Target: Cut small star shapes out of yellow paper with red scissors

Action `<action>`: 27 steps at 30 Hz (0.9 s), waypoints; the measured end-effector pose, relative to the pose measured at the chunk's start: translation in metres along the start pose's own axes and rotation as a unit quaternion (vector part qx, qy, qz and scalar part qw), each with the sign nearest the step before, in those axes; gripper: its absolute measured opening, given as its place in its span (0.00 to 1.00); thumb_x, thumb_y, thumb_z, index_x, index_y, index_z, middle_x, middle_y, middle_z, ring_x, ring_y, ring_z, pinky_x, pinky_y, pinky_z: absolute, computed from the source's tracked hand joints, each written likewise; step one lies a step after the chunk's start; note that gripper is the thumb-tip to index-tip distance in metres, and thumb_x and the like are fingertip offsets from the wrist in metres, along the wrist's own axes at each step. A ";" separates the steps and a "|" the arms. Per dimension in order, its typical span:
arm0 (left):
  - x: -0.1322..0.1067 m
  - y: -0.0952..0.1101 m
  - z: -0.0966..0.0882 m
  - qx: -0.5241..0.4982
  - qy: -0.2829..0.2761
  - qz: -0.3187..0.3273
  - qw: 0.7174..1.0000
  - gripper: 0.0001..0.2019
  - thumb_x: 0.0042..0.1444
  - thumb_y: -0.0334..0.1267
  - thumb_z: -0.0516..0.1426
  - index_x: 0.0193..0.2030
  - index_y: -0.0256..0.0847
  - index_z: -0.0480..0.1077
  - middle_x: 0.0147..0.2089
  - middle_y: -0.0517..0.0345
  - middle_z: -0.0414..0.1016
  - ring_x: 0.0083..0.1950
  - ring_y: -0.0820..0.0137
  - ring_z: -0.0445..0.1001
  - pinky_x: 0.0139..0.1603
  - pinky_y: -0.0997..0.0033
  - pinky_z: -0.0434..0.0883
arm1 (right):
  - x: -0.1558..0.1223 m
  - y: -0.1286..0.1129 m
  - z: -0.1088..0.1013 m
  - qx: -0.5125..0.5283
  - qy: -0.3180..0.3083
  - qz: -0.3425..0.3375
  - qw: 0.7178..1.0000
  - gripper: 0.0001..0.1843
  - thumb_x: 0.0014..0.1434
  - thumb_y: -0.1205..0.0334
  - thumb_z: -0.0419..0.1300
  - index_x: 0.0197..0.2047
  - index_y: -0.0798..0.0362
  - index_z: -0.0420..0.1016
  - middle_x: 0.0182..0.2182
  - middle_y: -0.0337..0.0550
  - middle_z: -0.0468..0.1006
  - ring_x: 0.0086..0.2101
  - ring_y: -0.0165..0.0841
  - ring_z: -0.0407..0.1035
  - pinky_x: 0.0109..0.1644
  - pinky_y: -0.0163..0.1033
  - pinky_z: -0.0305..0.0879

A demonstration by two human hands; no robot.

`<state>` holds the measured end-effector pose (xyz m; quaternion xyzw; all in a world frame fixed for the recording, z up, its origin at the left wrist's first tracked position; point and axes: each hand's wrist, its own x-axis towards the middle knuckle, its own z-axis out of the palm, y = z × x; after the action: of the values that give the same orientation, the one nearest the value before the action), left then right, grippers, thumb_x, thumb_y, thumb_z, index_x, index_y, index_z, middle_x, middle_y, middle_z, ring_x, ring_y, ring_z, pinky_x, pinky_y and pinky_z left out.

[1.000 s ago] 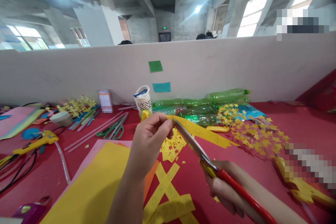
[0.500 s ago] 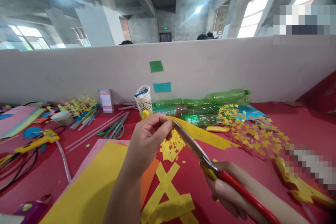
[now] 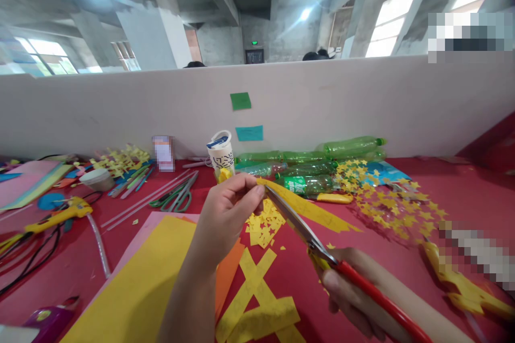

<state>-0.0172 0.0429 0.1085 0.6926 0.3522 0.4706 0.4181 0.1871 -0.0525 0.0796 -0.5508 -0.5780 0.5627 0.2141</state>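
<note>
Between the thumb and fingers of my left hand [image 3: 231,217] is one end of a yellow paper strip [image 3: 317,209], which stretches away to the right. My right hand [image 3: 354,289] grips red-handled scissors [image 3: 295,220], their blade tips at the strip close to my left fingertips. Whether the blades are parted is hard to see. Beneath the strip lies a pile of small yellow paper scraps [image 3: 263,225]. Nearer to me, several yellow strips [image 3: 261,278] overlap on the red table.
Yellow paper sheets [image 3: 140,273] lie at left, beyond them green scissors [image 3: 177,198] and a yellow glue gun [image 3: 60,217]. A white cup [image 3: 221,155] and green plastic bottles [image 3: 350,147] stand or lie by the partition [image 3: 120,107]. Yellow stars [image 3: 398,206] spread at right, near another yellow glue gun [image 3: 458,284].
The free end of the yellow strip has swung slightly left and down. The fingers of my right hand have shifted a little on the scissors. My left hand keeps its place.
</note>
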 end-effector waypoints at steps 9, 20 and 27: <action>-0.001 -0.001 0.001 -0.010 0.007 0.005 1.000 0.10 0.59 0.36 0.54 0.26 0.41 0.69 0.23 0.62 0.68 0.27 0.75 0.65 0.29 0.75 0.64 | 0.000 0.002 0.001 0.004 0.023 0.012 1.000 0.36 0.46 0.21 0.46 0.25 0.51 0.58 0.10 0.27 0.57 0.12 0.21 0.49 0.16 0.28 0.45; 0.000 -0.001 0.011 -0.047 0.031 0.036 0.998 0.12 0.57 0.31 0.54 0.23 0.41 0.68 0.23 0.62 0.66 0.27 0.74 0.64 0.29 0.73 0.62 | 0.004 0.014 0.005 0.001 0.034 -0.124 0.992 0.31 0.54 0.28 0.48 0.25 0.52 0.57 0.16 0.31 0.59 0.16 0.22 0.53 0.18 0.29 0.47; -0.002 0.000 0.021 -0.038 0.055 0.045 0.997 0.12 0.59 0.33 0.53 0.23 0.40 0.67 0.23 0.62 0.64 0.27 0.74 0.62 0.29 0.71 0.59 | 0.003 0.014 0.004 0.021 0.032 -0.099 0.994 0.29 0.56 0.32 0.51 0.25 0.52 0.59 0.16 0.31 0.60 0.16 0.23 0.54 0.18 0.28 0.48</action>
<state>0.0022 0.0362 0.1040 0.6640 0.3250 0.5398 0.4026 0.1884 -0.0546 0.0645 -0.5042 -0.6104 0.5326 0.2991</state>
